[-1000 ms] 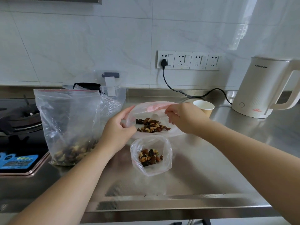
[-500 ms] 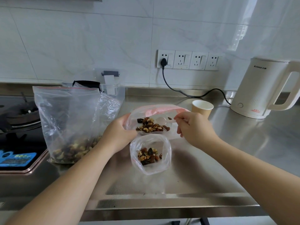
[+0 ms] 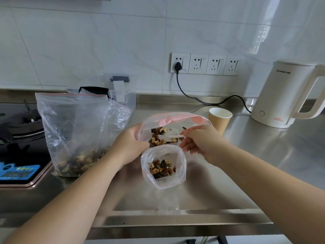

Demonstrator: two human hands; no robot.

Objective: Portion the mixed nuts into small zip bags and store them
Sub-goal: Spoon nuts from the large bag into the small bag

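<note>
Two small clear zip bags with mixed nuts sit at the middle of the steel counter. The far small bag (image 3: 173,120), with a pink zip strip, is held between both hands: my left hand (image 3: 130,143) grips its left edge and my right hand (image 3: 198,140) pinches its right edge. Nuts lie in its bottom. The near small bag (image 3: 164,182) stands open just in front, apart from my hands, with a small heap of nuts inside. A large clear zip bag (image 3: 75,131) with the bulk of the nuts stands upright to the left.
A paper cup (image 3: 219,118) stands right behind my right hand. A white electric kettle (image 3: 288,94) sits at the back right, its black cord running to the wall sockets (image 3: 204,64). A gas hob (image 3: 19,131) lies at the left. A clear plastic container (image 3: 121,90) stands behind the large bag.
Both hands have drawn the far small bag a little nearer, down to the near bag's rim. My right hand has slid along its edge to the right side.
</note>
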